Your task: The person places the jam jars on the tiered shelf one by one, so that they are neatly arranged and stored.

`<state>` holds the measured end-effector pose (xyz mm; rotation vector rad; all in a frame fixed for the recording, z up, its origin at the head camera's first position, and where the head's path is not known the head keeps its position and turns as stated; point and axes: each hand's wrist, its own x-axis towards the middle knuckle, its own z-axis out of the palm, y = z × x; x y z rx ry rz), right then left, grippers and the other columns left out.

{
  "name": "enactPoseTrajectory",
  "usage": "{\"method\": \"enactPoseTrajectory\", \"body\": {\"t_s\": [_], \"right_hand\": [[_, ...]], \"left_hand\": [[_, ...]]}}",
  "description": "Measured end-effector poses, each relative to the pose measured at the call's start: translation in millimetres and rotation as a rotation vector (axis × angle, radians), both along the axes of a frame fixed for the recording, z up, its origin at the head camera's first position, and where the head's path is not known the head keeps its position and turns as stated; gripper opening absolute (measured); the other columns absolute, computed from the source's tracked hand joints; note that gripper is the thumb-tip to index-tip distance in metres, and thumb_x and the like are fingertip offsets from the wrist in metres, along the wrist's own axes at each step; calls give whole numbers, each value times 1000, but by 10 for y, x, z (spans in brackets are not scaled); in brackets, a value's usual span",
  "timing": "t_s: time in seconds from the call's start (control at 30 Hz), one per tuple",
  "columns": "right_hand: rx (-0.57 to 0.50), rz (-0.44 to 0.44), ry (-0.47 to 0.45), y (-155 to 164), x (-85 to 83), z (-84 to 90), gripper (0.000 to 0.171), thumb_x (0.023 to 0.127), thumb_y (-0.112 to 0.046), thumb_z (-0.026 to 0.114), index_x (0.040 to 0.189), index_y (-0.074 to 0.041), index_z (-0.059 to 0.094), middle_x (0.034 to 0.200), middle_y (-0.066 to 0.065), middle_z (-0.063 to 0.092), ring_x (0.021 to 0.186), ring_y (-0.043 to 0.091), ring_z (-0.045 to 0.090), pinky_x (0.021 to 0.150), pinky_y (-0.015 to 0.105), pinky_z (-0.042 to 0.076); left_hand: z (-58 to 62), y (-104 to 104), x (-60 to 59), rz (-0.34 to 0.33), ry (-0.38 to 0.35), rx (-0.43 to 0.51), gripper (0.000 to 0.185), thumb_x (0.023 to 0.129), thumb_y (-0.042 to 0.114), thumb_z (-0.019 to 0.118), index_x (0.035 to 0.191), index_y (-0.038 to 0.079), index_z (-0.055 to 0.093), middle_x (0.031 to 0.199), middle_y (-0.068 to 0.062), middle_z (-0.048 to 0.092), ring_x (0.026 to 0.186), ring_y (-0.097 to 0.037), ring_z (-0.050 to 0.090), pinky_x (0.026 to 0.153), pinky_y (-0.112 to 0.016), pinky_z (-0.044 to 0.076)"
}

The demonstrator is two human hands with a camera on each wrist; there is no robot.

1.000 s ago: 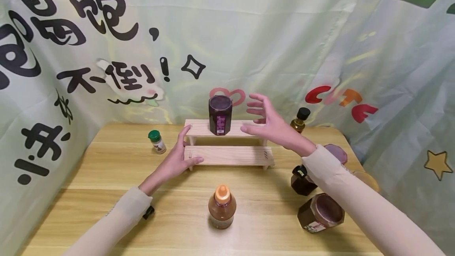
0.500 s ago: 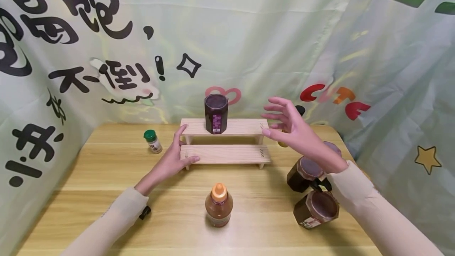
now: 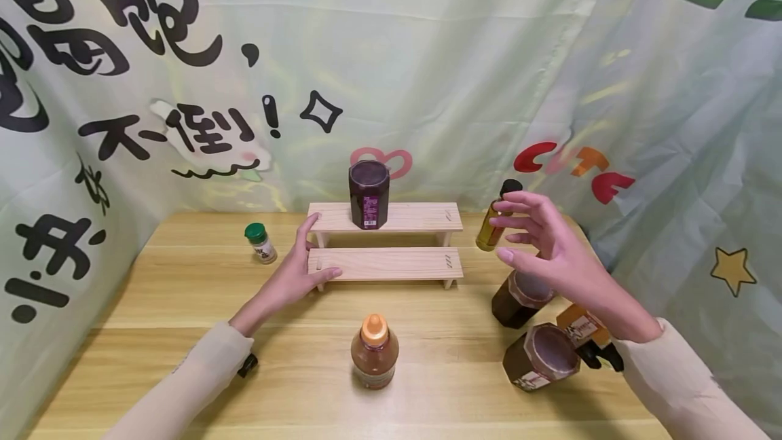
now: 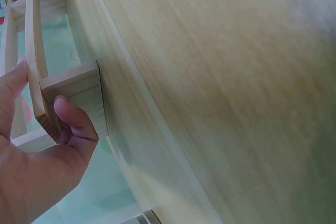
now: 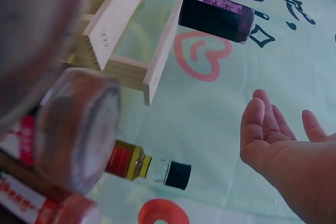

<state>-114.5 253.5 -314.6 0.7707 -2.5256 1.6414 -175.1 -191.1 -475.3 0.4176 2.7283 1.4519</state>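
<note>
My left hand [image 3: 290, 276] grips the left end of a two-step wooden stand [image 3: 391, 264]. In the left wrist view, thumb and fingers curl round the end of its plank [image 4: 37, 72]. On the upper step stands a dark jar [image 3: 369, 199] with a purple label, upright. My right hand [image 3: 559, 250] hovers over the right side of the table, fingers spread and holding nothing. It overlaps a slim yellow oil bottle [image 3: 487, 231] with a black cap and a dark jar [image 3: 512, 305] in the head view. The right wrist view shows the palm [image 5: 294, 166] bare.
A brown bottle with an orange cap [image 3: 375, 362] stands in front of the stand. To the left is a small green-lidded shaker [image 3: 263, 248]. Another dark jar [image 3: 528, 362] and an orange-labelled jar [image 3: 577, 324] stand at the right. A printed curtain [image 3: 427, 87] hangs behind the table.
My right hand has moved right and nearer to me, away from the purple-labelled jar, uncovering the oil bottle. The left hand keeps its hold on the stand. The head view has shifted slightly.
</note>
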Motion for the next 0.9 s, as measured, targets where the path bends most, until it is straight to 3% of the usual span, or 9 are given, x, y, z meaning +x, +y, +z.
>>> {"method": "enactPoseTrajectory", "body": {"t_s": [0.13,0.33,0.57,0.9], "right_hand": [[6,0,32,116,127,-57,73,99,11,71,162,-11,41,154,11,52,138,21,58,104,23,48],[-12,-30,70,289,334,-171,74,95,18,71,160,-3,41,154,12,52,137,17,59,105,21,47],[-60,-28,74,432,560,-330,77,91,25,69,159,4,39,154,17,51,137,21,58,107,21,46],[-4,-142,91,577,960,-600,85,85,27,74,160,5,40,154,21,54,137,16,59,104,19,48]], "left_hand": [[3,-3,7,-2,-10,10,123,94,21,91,173,45,0,128,-30,56,62,-23,66,77,-49,57],[8,4,6,3,15,-12,123,93,22,91,173,42,1,125,-28,59,81,-24,66,82,-51,56],[14,-3,5,-2,8,-2,122,94,23,91,174,41,0,127,-28,59,75,-21,67,82,-50,55],[22,4,16,-9,1,13,122,95,23,90,174,40,0,125,-28,58,74,-21,66,78,-46,54]]}}
